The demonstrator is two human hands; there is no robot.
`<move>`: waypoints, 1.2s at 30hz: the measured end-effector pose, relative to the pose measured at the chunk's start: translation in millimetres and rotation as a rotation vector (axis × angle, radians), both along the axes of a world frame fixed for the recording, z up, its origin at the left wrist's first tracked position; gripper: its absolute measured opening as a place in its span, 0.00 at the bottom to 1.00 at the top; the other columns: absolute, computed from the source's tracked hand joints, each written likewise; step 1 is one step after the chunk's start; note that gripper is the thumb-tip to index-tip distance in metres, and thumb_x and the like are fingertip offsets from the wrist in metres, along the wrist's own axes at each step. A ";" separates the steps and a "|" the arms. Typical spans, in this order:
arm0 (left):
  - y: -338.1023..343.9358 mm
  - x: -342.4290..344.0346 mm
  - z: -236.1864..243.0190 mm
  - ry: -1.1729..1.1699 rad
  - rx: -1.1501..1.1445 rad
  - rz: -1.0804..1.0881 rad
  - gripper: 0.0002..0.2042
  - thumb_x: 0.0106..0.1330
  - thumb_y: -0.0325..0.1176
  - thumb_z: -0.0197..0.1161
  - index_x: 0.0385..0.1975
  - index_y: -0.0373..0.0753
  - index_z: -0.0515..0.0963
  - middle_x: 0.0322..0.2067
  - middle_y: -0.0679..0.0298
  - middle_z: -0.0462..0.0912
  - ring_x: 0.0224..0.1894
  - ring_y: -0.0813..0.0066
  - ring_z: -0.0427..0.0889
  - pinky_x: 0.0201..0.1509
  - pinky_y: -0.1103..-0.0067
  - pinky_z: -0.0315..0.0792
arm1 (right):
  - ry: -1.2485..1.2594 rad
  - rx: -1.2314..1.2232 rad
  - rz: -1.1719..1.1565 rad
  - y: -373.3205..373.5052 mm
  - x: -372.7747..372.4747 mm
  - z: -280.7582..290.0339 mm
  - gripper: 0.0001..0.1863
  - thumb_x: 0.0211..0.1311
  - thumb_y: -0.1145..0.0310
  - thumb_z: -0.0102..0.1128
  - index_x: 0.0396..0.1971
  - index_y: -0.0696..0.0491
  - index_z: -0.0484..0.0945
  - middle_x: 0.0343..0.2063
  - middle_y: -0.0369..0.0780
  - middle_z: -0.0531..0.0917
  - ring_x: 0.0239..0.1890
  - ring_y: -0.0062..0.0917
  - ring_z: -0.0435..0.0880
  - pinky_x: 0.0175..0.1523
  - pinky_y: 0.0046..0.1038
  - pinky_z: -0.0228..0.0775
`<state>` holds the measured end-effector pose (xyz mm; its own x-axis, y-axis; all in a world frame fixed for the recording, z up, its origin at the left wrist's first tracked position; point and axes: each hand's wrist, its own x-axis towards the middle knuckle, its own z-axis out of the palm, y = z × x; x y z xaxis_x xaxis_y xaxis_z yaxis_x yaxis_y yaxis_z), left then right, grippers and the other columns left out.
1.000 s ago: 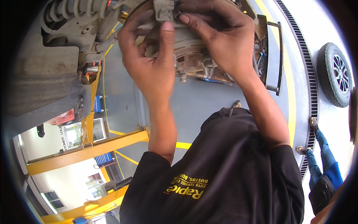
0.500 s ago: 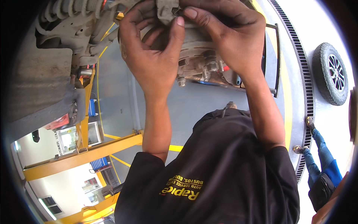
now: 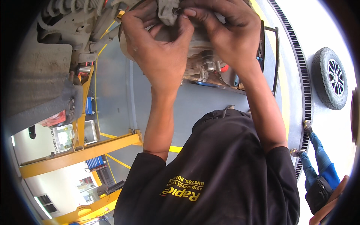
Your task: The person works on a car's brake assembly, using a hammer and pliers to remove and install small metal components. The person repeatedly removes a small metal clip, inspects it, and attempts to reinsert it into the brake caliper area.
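Note:
Both my hands are raised to a dusty grey metal brake part (image 3: 167, 12) at the top of the view, beside a round brake disc. My left hand (image 3: 161, 56) curls about its left side and underside, thumb pointing up along its right edge. My right hand (image 3: 234, 41) is bent in from the right, its thumb tip almost against the left thumb tip. A small dark piece shows between the thumbs, too small to name. The other fingertips are partly hidden or cut off by the upper edge. Below the hands sits the hub with its wheel studs (image 3: 207, 63).
A coil spring (image 3: 80, 4) and suspension arms are at the upper left. Behind the hub stands a tool trolley (image 3: 276, 56). Yellow lift arms (image 3: 80, 154) cross the lower left. A wheel with tyre (image 3: 330, 78) lies at right, past a floor grating; another person (image 3: 321, 161) stands nearby.
My left hand has turned and shifted slightly right, its thumb nearer the right thumb and covering more of the hub. The right hand has moved slightly left. The other person has shifted a little.

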<state>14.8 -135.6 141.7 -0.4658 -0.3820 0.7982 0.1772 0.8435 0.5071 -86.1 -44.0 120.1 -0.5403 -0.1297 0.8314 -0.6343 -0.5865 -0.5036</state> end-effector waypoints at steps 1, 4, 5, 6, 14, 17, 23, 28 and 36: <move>4.1 1.6 1.3 -0.030 -0.038 0.060 0.23 0.61 0.17 0.69 0.54 0.29 0.68 0.49 0.54 0.79 0.50 0.68 0.82 0.53 0.74 0.79 | 0.023 -0.048 0.004 -6.5 -5.0 -6.4 0.12 0.53 0.89 0.65 0.37 0.61 0.87 0.40 0.46 0.89 0.45 0.34 0.90 0.49 0.30 0.82; 1.2 -0.4 1.6 -0.024 -0.135 0.043 0.23 0.60 0.18 0.70 0.54 0.28 0.68 0.50 0.51 0.79 0.50 0.66 0.83 0.54 0.72 0.80 | 0.092 -0.045 -0.104 -8.8 -6.7 -9.3 0.14 0.49 0.91 0.63 0.36 0.61 0.86 0.40 0.46 0.89 0.44 0.35 0.90 0.49 0.31 0.82; -1.5 -1.9 0.8 -0.005 -0.165 0.005 0.24 0.60 0.18 0.70 0.54 0.28 0.68 0.50 0.51 0.79 0.50 0.65 0.83 0.54 0.72 0.80 | 0.116 -0.020 -0.161 -8.5 -6.2 -8.5 0.15 0.47 0.91 0.62 0.35 0.61 0.86 0.40 0.46 0.89 0.44 0.36 0.90 0.48 0.31 0.82; -1.7 -2.2 -0.7 0.004 -0.163 0.024 0.24 0.60 0.18 0.70 0.54 0.27 0.68 0.50 0.50 0.79 0.50 0.65 0.83 0.54 0.71 0.79 | 0.107 -0.024 -0.148 -9.3 -5.5 -8.1 0.16 0.47 0.91 0.62 0.35 0.61 0.86 0.40 0.46 0.89 0.44 0.36 0.90 0.48 0.31 0.82; 2.9 -5.7 -3.8 0.041 -0.174 0.154 0.24 0.61 0.21 0.71 0.55 0.27 0.68 0.50 0.48 0.79 0.52 0.60 0.83 0.56 0.69 0.79 | 0.152 -0.054 -0.180 -13.8 -8.0 -10.0 0.16 0.45 0.91 0.61 0.35 0.61 0.85 0.39 0.45 0.87 0.43 0.36 0.89 0.48 0.34 0.80; 0.4 -4.5 -6.7 0.029 -0.188 0.147 0.23 0.62 0.22 0.70 0.55 0.26 0.68 0.50 0.48 0.79 0.52 0.60 0.83 0.56 0.69 0.79 | 0.156 -0.116 -0.192 -15.4 -7.5 -9.0 0.15 0.45 0.90 0.62 0.35 0.61 0.84 0.39 0.44 0.87 0.43 0.37 0.89 0.48 0.34 0.79; -1.9 -3.7 -9.1 0.045 -0.169 0.121 0.23 0.62 0.21 0.70 0.55 0.26 0.67 0.50 0.48 0.78 0.50 0.61 0.84 0.54 0.70 0.80 | 0.126 -0.022 -0.157 -11.5 -5.5 -7.5 0.15 0.45 0.90 0.64 0.35 0.61 0.86 0.39 0.46 0.88 0.44 0.37 0.90 0.49 0.33 0.80; -4.4 -2.3 -11.1 0.042 -0.215 0.157 0.24 0.61 0.19 0.69 0.55 0.26 0.67 0.50 0.47 0.78 0.49 0.62 0.85 0.53 0.71 0.81 | 0.031 -0.052 -0.029 -11.5 -6.9 -6.4 0.10 0.51 0.88 0.69 0.34 0.62 0.87 0.40 0.47 0.90 0.45 0.35 0.91 0.51 0.31 0.81; 11.5 -5.7 -1.3 0.000 -0.194 0.302 0.20 0.61 0.20 0.70 0.50 0.27 0.70 0.46 0.50 0.75 0.42 0.64 0.84 0.42 0.73 0.81 | -0.163 -0.156 0.257 -18.6 -4.9 -10.9 0.06 0.56 0.85 0.71 0.34 0.65 0.87 0.41 0.50 0.90 0.47 0.35 0.90 0.54 0.32 0.81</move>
